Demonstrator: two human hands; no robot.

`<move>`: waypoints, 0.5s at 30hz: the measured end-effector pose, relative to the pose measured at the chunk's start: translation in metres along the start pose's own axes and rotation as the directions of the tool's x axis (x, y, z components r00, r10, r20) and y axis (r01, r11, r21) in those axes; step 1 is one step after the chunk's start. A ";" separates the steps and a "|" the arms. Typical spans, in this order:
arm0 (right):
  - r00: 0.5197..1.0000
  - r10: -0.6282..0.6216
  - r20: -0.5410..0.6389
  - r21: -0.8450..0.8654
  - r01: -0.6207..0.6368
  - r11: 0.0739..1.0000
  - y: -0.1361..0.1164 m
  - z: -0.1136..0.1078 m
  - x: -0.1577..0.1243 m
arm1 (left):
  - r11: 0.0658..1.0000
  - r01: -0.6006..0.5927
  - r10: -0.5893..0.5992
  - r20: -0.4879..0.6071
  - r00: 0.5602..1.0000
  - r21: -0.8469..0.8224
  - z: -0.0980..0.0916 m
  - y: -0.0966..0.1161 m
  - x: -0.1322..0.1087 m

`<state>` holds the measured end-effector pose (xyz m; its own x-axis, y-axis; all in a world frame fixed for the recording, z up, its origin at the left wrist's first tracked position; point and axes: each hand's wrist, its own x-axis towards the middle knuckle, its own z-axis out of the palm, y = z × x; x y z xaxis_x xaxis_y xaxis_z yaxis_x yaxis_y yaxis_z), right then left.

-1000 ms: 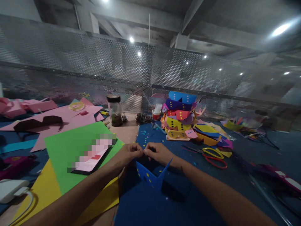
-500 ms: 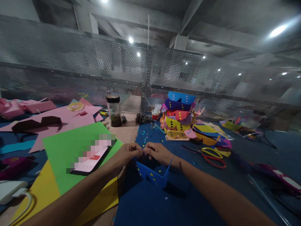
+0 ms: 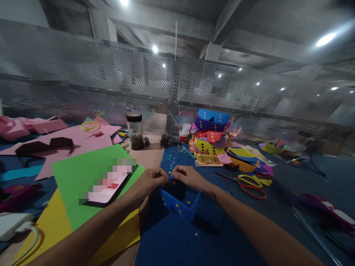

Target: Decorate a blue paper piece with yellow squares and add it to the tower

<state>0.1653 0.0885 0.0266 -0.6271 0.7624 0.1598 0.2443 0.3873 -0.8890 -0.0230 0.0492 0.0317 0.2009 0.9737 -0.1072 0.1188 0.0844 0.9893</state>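
A blue paper crown (image 3: 179, 204) with small yellow squares on it curves between my wrists, just above the blue table cover (image 3: 177, 240). My left hand (image 3: 152, 180) and my right hand (image 3: 185, 176) meet at its far edge, fingers pinched together on the paper. The exact spot they pinch is hidden by my fingers.
A phone (image 3: 108, 184) lies on a green sheet (image 3: 83, 173) over a yellow sheet (image 3: 52, 221) at the left. Behind stand a dark-lidded jar (image 3: 135, 130) and a stack of coloured paper crowns (image 3: 212, 136). Scissors (image 3: 246, 183) lie to the right. A perforated metal screen (image 3: 111, 85) closes the back.
The blue crown has been lifted slightly and its loop drawn tighter between my hands. Both hands stay pinched together at its far edge, shifted a little away from me.
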 end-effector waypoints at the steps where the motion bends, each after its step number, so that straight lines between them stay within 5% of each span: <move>1: 1.000 0.008 0.000 0.007 -0.008 1.000 0.001 0.001 0.000 | 1.000 -0.001 0.001 0.001 1.000 0.003 0.000 0.000 0.000; 15: 0.998 -0.035 -0.058 -0.121 0.028 0.992 0.002 0.007 0.000 | 0.999 0.008 -0.008 -0.014 1.000 0.043 0.001 0.004 -0.002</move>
<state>0.1604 0.0853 0.0219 -0.5910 0.7774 0.2154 0.3143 0.4679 -0.8260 -0.0217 0.0475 0.0354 0.1867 0.9759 -0.1133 0.1625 0.0830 0.9832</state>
